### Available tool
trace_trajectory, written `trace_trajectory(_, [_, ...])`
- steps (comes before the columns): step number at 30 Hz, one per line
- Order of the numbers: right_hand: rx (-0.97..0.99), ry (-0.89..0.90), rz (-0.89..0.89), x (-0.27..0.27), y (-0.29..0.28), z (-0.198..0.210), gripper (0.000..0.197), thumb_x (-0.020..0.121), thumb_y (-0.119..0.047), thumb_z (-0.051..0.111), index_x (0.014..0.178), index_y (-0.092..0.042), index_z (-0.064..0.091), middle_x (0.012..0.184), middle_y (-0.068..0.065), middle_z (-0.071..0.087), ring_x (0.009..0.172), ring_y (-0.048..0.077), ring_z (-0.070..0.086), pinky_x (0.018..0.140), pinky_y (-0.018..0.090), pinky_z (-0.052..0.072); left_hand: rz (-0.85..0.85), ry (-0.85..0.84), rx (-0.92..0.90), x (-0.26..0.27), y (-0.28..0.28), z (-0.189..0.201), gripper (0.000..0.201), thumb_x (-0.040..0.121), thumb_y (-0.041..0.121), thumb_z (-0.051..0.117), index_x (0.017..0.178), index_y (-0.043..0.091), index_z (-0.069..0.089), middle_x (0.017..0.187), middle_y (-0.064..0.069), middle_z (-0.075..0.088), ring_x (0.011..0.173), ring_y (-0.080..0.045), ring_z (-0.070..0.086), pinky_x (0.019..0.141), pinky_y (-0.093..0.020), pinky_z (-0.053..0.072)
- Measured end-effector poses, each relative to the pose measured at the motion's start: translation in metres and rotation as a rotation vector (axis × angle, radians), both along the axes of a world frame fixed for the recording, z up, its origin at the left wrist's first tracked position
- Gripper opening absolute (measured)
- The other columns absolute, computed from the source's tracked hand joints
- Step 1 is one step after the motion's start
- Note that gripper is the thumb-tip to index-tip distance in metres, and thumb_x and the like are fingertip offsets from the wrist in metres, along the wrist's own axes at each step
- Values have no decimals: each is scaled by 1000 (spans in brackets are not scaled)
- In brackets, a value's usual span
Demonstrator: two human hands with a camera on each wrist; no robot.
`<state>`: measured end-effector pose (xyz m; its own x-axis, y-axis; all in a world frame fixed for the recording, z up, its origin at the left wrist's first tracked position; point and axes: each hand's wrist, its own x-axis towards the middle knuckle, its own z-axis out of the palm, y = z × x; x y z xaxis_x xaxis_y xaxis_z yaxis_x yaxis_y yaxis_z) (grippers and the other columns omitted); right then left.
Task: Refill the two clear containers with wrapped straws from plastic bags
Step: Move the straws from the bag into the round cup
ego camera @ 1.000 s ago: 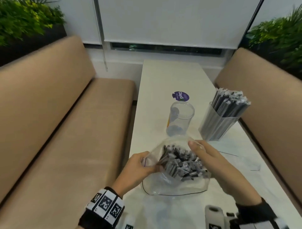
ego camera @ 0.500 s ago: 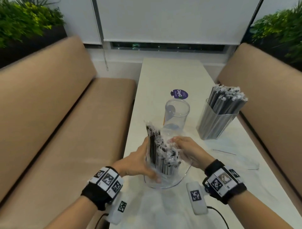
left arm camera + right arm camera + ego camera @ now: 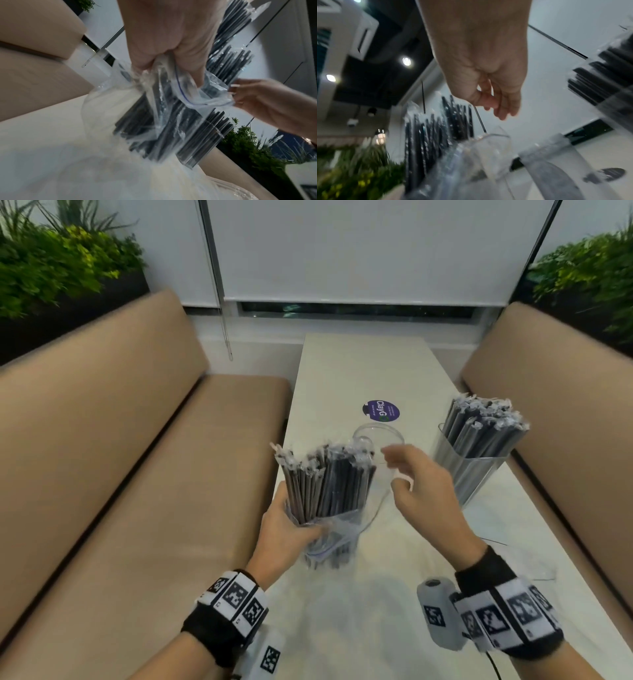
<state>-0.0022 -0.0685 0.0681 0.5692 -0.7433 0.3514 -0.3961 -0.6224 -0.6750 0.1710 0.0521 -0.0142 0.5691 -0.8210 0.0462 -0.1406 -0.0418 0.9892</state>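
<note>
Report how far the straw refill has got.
Done: the right container is packed with straws. In hand: the left hand grips a bundle of straws with the bag bunched around its lower end; the right hand hovers beside it. Left: the round container looks empty.

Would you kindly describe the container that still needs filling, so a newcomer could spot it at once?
Start at the long white table between the two tan benches and find the round purple sticker on it. Just nearer than the sticker stands the empty clear round container, partly hidden by the right hand. Unlike the clear square container to its right, packed with dark wrapped straws, it holds nothing.
</note>
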Motion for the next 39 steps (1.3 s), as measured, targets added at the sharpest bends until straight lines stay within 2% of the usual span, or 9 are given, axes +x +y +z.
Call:
trace_trajectory(4, [490, -229, 246, 15, 21, 7, 60, 90, -9, 63, 141, -26, 36, 118, -21, 53, 101, -21, 56, 85, 5, 48, 100, 1, -43, -4, -9, -5, 65, 68, -1, 83, 125, 16, 57, 105, 4, 75, 99, -7, 72, 84, -27, 59])
trace_trajectory(6, [519, -231, 226, 27, 23, -18, 51, 89, -23, 69, 133, -31, 45, 120, -23, 56, 103, -20, 56, 85, 6, 48, 79, 40, -21, -11, -8, -14, 67, 67, 2, 81, 124, 22, 54, 110, 0, 73, 103, -15, 71, 88, -42, 59])
trace_trajectory(11, [274, -152, 72, 32, 18, -51, 13, 92, -34, 62, 105, -33, 59, 102, -12, 69, 97, -1, 62, 78, 14, 49, 2, 98, -39, -9, 1, -20, 74, 64, -13, 83, 108, 34, 46, 107, 11, 64, 94, 15, 64, 74, -6, 51])
trace_trajectory(15, [218, -237, 51, 35, 8, -29, 9, 95, -28, 59, 103, -25, 61, 94, -10, 67, 85, -9, 61, 69, 8, 46, -139, 97, 31, 6, -2, -7, 75, 67, 4, 86, 107, 46, 39, 111, 32, 48, 92, 37, 47, 85, 0, 42])
trace_trajectory(17, [200, -288, 24, 38, -4, -11, 10, 96, -27, 58, 100, -19, 62, 92, -6, 67, 80, -4, 60, 67, 13, 46, -180, 107, 60, 12, -6, 0, 74, 68, 6, 86, 111, 45, 39, 114, 30, 49, 95, 31, 49, 90, -5, 42])
trace_trajectory(21, [276, -419, 14, 41, -23, 20, 12, 96, -25, 55, 92, -17, 63, 91, 2, 69, 86, 18, 65, 81, 39, 51, -223, 94, 109, 15, -13, 14, 75, 74, 4, 82, 123, 31, 32, 109, 28, 46, 99, 14, 48, 67, 6, 42])
trace_trajectory(26, [502, -496, 26, 39, -24, 21, 22, 97, -21, 53, 103, -2, 61, 95, 4, 71, 87, 15, 70, 91, 44, 54, -221, 72, 165, 18, -16, 17, 73, 76, 5, 80, 125, 30, 31, 108, 29, 45, 99, 13, 47, 64, 8, 38])
trace_trajectory(29, [559, -500, 60, 37, -19, 12, 23, 94, -27, 59, 110, -11, 60, 107, 11, 70, 99, 18, 67, 92, 37, 53, -207, 119, 177, 20, -17, 16, 76, 75, 6, 82, 129, 28, 32, 112, 24, 50, 105, 8, 51, 64, 6, 42])
trace_trajectory(39, [429, -456, 79, 39, -34, 44, 29, 97, -23, 55, 97, 3, 66, 86, 5, 68, 74, 2, 65, 65, 11, 50, -189, 123, 186, 22, -18, 19, 85, 76, 6, 81, 139, 23, 27, 116, 23, 47, 122, -5, 44, 69, 1, 44])
